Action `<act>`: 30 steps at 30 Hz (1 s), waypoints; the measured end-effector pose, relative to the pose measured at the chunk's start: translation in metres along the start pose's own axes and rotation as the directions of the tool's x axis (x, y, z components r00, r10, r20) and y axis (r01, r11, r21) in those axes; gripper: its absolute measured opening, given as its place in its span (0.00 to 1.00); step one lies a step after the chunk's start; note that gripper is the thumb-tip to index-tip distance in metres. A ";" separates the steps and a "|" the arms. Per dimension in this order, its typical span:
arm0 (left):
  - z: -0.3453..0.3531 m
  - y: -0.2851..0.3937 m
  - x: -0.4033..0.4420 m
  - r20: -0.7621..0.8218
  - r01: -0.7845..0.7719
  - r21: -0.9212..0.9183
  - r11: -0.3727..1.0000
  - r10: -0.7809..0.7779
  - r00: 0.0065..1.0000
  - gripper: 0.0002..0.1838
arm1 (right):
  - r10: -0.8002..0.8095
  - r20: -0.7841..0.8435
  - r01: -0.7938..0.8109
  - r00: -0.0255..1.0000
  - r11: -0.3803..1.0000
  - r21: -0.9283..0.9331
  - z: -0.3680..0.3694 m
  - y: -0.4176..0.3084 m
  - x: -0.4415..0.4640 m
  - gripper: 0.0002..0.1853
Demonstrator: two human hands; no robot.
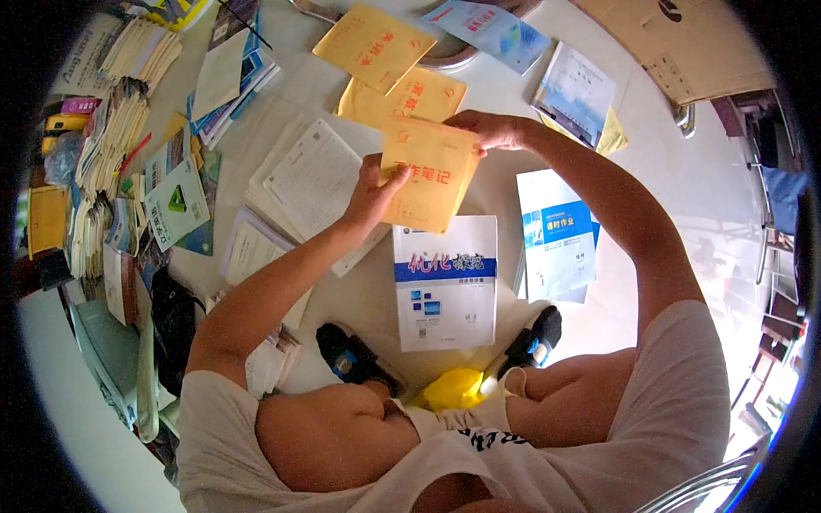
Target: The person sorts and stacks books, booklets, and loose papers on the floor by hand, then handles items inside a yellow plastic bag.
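My left hand grips the left edge of an orange notebook with red characters, thumb on its cover. My right hand is closed on the upper right corner of the same notebook. It is held up above the floor, overlapping the top of a white book with a blue band. Just behind it lies another orange notebook, and farther up a third orange notebook rests partly over that one.
Piles of books line the left side. Loose printed papers lie left of centre. Blue-and-white booklets are on the right. A cardboard box stands at the upper right. A yellow object sits between my feet.
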State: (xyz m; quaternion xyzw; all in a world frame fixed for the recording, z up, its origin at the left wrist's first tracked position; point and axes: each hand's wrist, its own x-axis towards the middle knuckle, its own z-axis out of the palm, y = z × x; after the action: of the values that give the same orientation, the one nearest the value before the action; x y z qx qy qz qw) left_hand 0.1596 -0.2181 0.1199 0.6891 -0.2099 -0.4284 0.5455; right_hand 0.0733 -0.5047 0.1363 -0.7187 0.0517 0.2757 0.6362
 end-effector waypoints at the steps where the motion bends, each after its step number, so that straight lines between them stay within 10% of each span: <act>1: -0.001 -0.007 0.003 -0.028 -0.130 0.055 0.990 0.131 0.991 0.23 | -0.046 0.101 0.043 0.994 0.999 0.029 0.001 0.008 0.003 0.28; 5: 0.005 0.037 -0.024 0.170 0.075 -0.152 0.986 -0.048 0.984 0.23 | 0.072 0.002 -0.067 0.997 0.909 0.411 0.024 0.021 0.009 0.25; 9: 0.010 0.026 -0.052 0.356 0.271 -0.344 0.899 -0.142 0.924 0.22 | 0.423 0.097 -0.432 0.901 0.852 0.297 0.006 0.008 0.020 0.24; 11: 0.013 0.006 -0.067 0.318 0.130 -0.114 0.985 -0.088 0.944 0.23 | 0.565 -0.411 -0.393 0.716 0.812 0.432 0.000 0.042 0.042 0.26; 16: 0.003 -0.098 -0.071 0.394 -0.077 0.111 0.991 0.028 0.919 0.49 | 0.488 -0.780 -0.545 0.392 0.806 0.230 -0.025 0.105 0.112 0.42; 20: 0.009 -0.092 -0.079 0.266 -0.120 0.205 0.971 0.063 0.962 0.50 | 0.408 -0.893 -0.789 0.187 0.605 0.111 -0.004 0.102 0.141 0.45; 24: 0.009 -0.085 -0.073 0.222 0.072 0.201 0.977 -0.117 0.968 0.44 | 0.169 -0.973 -0.768 0.157 0.640 -0.013 -0.003 0.135 0.164 0.43; 30: 0.004 -0.060 -0.085 0.332 0.113 0.164 0.980 -0.163 0.929 0.34 | 0.261 -0.957 -0.798 0.124 0.600 0.060 -0.018 0.084 0.144 0.41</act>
State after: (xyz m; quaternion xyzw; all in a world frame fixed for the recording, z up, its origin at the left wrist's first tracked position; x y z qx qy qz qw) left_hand 0.0992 -0.1365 0.0944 0.6540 -0.2827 -0.5633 0.4184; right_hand 0.1650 -0.4977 -0.0038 -0.7967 0.5850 0.0534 0.1426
